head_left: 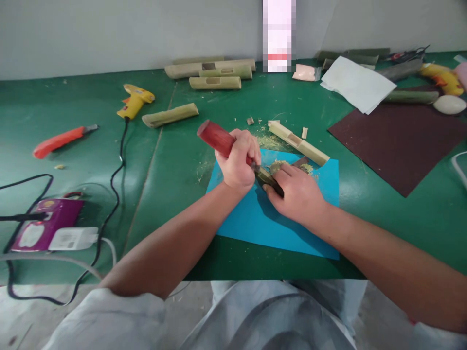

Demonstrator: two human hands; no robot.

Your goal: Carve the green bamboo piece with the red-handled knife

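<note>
My left hand [239, 160] is wrapped round a thick red-handled chisel [215, 137], its metal neck angled down to the right. The tip meets a short dark green bamboo piece [265, 177]; the blade itself is mostly hidden. My right hand [297, 189] closes over the other end of that bamboo and presses it on a blue sheet [255, 218]. Pale shavings lie by my right fingers. Just beyond, a pale bamboo tube [299, 142] with a cut-out window rests at the sheet's far edge.
A yellow glue gun [134, 103], an orange-red utility knife [63, 141] and a purple power strip [54, 221] with cables lie left. Several bamboo tubes [215, 83] line the back. White paper [355, 83] overlaps a dark brown sheet [401, 141] at right.
</note>
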